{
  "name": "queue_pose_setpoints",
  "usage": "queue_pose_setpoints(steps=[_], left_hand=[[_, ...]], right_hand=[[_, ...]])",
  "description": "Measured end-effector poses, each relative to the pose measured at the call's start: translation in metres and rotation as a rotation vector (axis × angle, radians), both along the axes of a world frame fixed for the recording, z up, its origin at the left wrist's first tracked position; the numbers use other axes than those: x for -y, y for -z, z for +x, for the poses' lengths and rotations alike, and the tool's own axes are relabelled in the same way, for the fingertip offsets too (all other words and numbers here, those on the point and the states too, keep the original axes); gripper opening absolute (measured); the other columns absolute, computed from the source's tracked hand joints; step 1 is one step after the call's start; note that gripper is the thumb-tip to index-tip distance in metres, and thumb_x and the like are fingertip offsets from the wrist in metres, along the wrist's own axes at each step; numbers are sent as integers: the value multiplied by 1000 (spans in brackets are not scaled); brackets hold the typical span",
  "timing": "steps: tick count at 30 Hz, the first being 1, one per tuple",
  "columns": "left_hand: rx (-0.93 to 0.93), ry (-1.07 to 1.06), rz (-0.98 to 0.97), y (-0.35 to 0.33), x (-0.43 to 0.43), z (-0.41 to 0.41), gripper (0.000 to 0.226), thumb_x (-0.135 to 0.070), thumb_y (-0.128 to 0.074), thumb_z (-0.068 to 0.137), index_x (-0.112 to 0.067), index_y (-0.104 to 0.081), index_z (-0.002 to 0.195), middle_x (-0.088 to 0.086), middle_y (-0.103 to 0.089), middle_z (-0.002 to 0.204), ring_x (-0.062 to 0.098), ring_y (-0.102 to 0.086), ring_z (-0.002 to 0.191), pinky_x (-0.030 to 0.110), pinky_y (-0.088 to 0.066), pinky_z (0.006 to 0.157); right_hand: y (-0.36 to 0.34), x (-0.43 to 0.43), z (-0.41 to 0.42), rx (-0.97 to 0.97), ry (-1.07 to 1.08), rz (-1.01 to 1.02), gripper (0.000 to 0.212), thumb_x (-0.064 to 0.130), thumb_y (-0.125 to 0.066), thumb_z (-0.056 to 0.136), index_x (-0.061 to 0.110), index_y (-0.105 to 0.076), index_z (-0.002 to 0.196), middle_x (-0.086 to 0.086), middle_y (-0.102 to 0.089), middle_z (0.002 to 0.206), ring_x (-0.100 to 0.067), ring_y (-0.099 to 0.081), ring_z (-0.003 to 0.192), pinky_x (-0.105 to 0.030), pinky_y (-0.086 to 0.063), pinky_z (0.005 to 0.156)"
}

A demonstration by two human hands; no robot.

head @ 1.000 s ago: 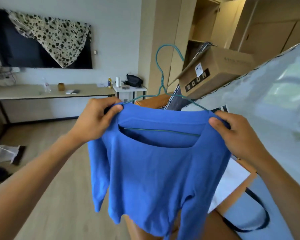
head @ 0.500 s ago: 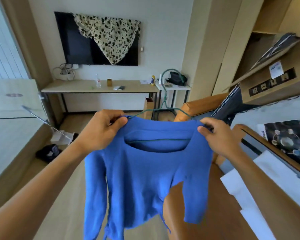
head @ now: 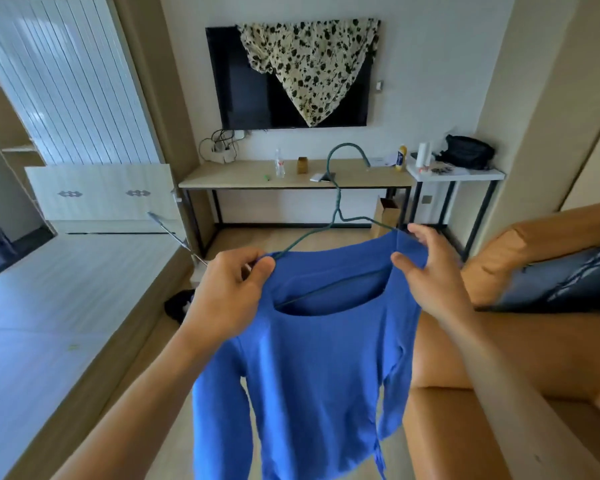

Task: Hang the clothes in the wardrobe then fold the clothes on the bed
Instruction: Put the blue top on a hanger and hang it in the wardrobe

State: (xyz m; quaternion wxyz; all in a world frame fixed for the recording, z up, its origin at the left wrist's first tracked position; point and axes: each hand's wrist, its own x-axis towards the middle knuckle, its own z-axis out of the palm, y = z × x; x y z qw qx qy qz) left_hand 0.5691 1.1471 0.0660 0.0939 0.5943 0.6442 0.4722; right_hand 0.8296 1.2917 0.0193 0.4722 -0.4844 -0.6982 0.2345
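Note:
A blue long-sleeved top (head: 312,368) hangs in the air in front of me on a green wire hanger (head: 336,202). The hanger's bar shows through the neck opening and its hook points up. My left hand (head: 229,296) pinches the top's left shoulder together with the hanger wire. At the other shoulder, my right hand (head: 430,275) grips the cloth. Both sleeves dangle loose. The wardrobe is out of view.
A brown leather sofa (head: 520,344) with a dark striped cushion (head: 565,282) stands at the right. A raised wooden platform (head: 56,306) fills the left. Ahead is a long desk (head: 291,178) under a wall television (head: 284,81) draped with a spotted cloth (head: 309,60).
My view has swung left, from the cardboard box and glass panel toward the desk and television. Both hands keep the top's shoulders, and the hanger now tilts down to the left.

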Motion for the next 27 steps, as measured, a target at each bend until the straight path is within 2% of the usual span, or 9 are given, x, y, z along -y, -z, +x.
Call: queue_pose_setpoints(steps=[7, 9, 11, 14, 19, 21, 23, 25, 27], left_hand=[[68, -24, -11, 3, -123, -45, 39, -20, -53, 101, 6, -45, 73, -2, -28, 57, 11, -21, 53, 28, -21, 49], [72, -29, -25, 5, -162, -55, 41, -33, -51, 97, 2, -50, 74, -2, -32, 55, 14, -25, 52, 31, -25, 52], [89, -35, -35, 11, -201, -64, 40, -34, -50, 96, -4, -49, 70, -6, -33, 53, 15, -26, 51, 32, -27, 54], [107, -38, -57, 21, -264, -72, 39, -34, -51, 96, -17, -44, 61, -7, -33, 48, 13, -28, 46, 31, -25, 52], [141, 6, -84, 40, -390, -88, 46, -23, -54, 99, -23, -40, 55, -8, -36, 44, 16, -28, 47, 31, -24, 52], [157, 57, -84, 44, -438, -94, 45, -23, -54, 99, -28, -44, 56, -9, -36, 44, 15, -29, 47, 31, -24, 52], [194, 111, -88, 46, -488, -99, 45, -23, -53, 100, -29, -45, 56, -8, -35, 44, 15, -27, 47, 31, -24, 52], [213, 162, -104, 47, -539, -100, 45, -26, -52, 99, -28, -42, 55, -7, -32, 44, 18, -25, 48, 31, -25, 52], [244, 213, -125, 45, -586, -95, 44, -27, -51, 99, -26, -40, 57, -8, -31, 44, 17, -24, 48, 31, -26, 52]], right_hand=[[12, -115, -56, -170, 4, -138, 48, 18, -67, 95, 17, -49, 139, 1, -52, 142, -15, -46, 134, -25, -34, 105], [11, -144, -67, -181, 6, -174, 46, 20, -68, 94, 20, -51, 137, 5, -53, 139, -11, -48, 131, -27, -37, 107], [13, -171, -74, -185, 22, -195, 44, 20, -68, 94, 21, -52, 135, 12, -54, 131, -8, -51, 127, -28, -39, 107], [15, -215, -86, -195, 34, -236, 40, 18, -67, 94, 24, -54, 132, 25, -54, 116, -3, -55, 115, -20, -41, 96], [35, -311, -111, -241, 96, -284, 38, 16, -67, 93, 21, -54, 129, 11, -61, 119, 14, -61, 96, -5, -46, 76], [39, -344, -121, -308, 128, -302, 33, 7, -65, 93, 17, -56, 124, 10, -63, 111, 4, -66, 93, -5, -46, 68], [39, -377, -129, -381, 161, -346, 31, -2, -62, 93, 12, -57, 120, 7, -63, 106, 7, -66, 81, -6, -46, 62], [39, -411, -134, -424, 211, -359, 32, -3, -62, 92, 7, -57, 122, 1, -63, 113, 14, -63, 75, -9, -47, 66], [38, -442, -134, -455, 267, -350, 35, 1, -65, 92, 10, -58, 125, -1, -62, 120, 15, -63, 79, -13, -48, 70]])
